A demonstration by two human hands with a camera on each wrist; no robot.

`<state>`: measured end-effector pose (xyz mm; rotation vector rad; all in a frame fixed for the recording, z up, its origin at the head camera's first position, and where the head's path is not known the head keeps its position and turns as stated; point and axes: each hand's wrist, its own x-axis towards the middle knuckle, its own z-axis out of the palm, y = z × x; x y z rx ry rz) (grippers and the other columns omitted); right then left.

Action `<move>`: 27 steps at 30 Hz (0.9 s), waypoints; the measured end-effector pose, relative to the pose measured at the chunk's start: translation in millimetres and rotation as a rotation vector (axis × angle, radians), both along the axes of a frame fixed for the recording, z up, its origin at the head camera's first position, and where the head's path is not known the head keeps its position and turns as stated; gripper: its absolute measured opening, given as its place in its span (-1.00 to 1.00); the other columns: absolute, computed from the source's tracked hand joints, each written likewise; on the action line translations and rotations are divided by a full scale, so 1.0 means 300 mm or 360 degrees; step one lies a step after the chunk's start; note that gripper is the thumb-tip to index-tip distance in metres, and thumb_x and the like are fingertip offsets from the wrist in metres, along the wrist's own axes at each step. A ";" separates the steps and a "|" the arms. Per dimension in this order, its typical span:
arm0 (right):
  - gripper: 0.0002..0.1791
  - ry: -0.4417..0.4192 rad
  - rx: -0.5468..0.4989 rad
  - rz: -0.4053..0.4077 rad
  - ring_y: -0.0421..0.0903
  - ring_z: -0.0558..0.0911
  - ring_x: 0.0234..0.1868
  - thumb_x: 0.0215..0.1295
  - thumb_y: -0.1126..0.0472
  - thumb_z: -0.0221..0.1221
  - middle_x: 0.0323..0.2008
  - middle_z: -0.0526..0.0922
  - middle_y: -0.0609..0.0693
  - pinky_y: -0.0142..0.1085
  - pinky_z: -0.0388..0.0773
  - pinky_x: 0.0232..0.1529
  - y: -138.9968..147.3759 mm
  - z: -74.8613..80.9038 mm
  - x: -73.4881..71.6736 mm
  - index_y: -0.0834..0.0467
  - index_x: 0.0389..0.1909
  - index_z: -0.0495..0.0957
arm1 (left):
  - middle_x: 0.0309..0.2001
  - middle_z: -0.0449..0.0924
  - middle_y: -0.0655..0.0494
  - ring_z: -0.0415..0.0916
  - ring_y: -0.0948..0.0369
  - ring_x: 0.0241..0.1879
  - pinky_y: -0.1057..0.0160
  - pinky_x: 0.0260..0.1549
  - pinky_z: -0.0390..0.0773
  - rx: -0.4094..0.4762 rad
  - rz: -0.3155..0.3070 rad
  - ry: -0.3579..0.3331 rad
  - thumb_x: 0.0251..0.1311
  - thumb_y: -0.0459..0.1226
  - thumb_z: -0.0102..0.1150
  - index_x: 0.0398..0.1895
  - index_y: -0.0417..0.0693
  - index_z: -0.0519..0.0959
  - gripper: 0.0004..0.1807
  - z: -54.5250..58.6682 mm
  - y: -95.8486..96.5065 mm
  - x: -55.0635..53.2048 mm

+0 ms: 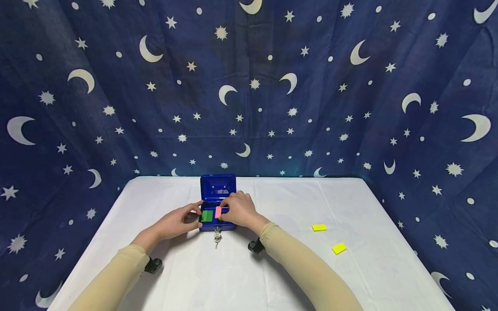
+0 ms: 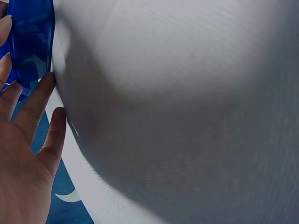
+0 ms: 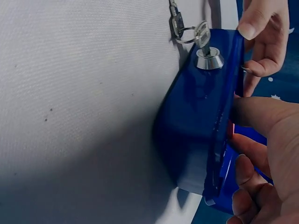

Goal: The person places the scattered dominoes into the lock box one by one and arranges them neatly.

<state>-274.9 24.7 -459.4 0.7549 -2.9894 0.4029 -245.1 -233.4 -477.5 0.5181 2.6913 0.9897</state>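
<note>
Pink block: partly covered by the right hand in the head view; only a sliver shows in the right wrist view. Blue box: cut off in the left wrist view. Left hand: cropped there. Sleeves: cut by the head view's bottom edge. Key details: too small there.

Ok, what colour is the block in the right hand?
Pink; the block shows best in the head view.

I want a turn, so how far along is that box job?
Looks done: green pieces are in the open blue box. In hand: the right hand pinches a pink piece at the box; the left hand touches its edge. Probably remaining: two yellow pieces on the table.
</note>
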 end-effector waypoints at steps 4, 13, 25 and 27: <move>-0.58 0.0024 0.0040 0.0007 -0.09 0.46 -0.05 0.11 -0.24 0.43 -0.07 0.66 -0.16 -0.17 0.36 -0.04 -0.012 -0.009 -0.004 -0.14 -0.05 0.75 | 0.54 0.19 0.20 0.50 0.12 0.27 -0.12 0.28 0.40 -0.0003 -0.0006 0.0013 0.27 0.07 0.33 0.01 0.19 0.48 -0.63 -0.001 -0.001 -0.004; -0.62 0.0044 0.0152 0.0024 -0.10 0.43 -0.07 0.11 -0.21 0.43 -0.10 0.65 -0.18 -0.20 0.34 -0.07 -0.036 -0.023 -0.004 -0.17 -0.07 0.76 | 0.55 0.19 0.19 0.51 0.12 0.27 -0.11 0.27 0.40 -0.0003 -0.0009 0.0024 0.28 0.07 0.32 0.02 0.18 0.47 -0.62 -0.004 -0.002 -0.004; -0.64 0.0056 0.0236 0.0005 -0.12 0.39 -0.15 0.11 -0.18 0.44 -0.18 0.65 -0.20 -0.19 0.33 -0.07 -0.050 -0.019 0.001 -0.17 -0.09 0.76 | 0.55 0.18 0.14 0.50 0.08 0.27 -0.15 0.27 0.40 0.0000 -0.0010 0.0011 0.29 0.05 0.31 0.03 0.10 0.48 -0.61 -0.002 0.002 -0.001; -0.64 0.0060 0.0235 0.0007 -0.12 0.39 -0.15 0.11 -0.19 0.44 -0.17 0.65 -0.21 -0.20 0.32 -0.08 -0.053 -0.024 -0.001 -0.17 -0.10 0.76 | 0.55 0.17 0.14 0.50 0.08 0.27 -0.15 0.27 0.40 0.0008 -0.0012 0.0004 0.29 0.06 0.31 0.03 0.09 0.48 -0.60 -0.002 0.003 -0.001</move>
